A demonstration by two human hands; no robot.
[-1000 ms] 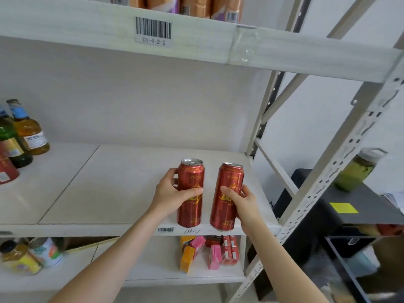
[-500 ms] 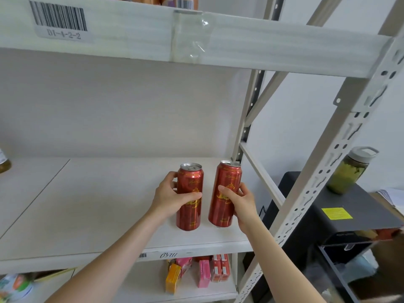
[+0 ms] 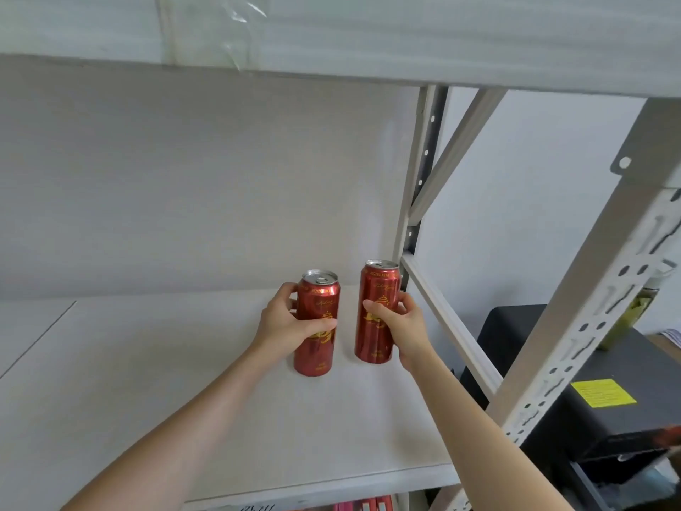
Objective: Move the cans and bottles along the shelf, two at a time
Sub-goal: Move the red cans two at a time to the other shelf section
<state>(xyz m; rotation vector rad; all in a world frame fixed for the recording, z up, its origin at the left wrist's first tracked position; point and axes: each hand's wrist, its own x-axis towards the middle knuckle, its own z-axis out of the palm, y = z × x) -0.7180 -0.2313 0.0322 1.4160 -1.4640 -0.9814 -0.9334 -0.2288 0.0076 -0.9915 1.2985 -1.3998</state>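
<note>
Two tall red cans with gold print and silver pull-tab tops stand upright, slightly apart, near the right end of the pale shelf (image 3: 147, 400). The left hand (image 3: 285, 322) wraps the left can (image 3: 317, 348), and the right hand (image 3: 403, 326) wraps the right can (image 3: 376, 289), fingers curled round each. Beyond the grey upright post (image 3: 575, 326) sits a black box (image 3: 552, 429) with a yellow label.

Two cans side by side, apart, on the shelf board (image 3: 147, 381) near its right end. The left can (image 3: 320, 300) is in the left hand (image 3: 283, 322). The right can (image 3: 381, 289), in the right hand (image 3: 401, 326), sits further back, just before the rear upright (image 3: 416, 178). Upper shelf (image 3: 368, 31) overhead; box (image 3: 626, 418) to the right, beyond the front upright (image 3: 589, 307).
</note>
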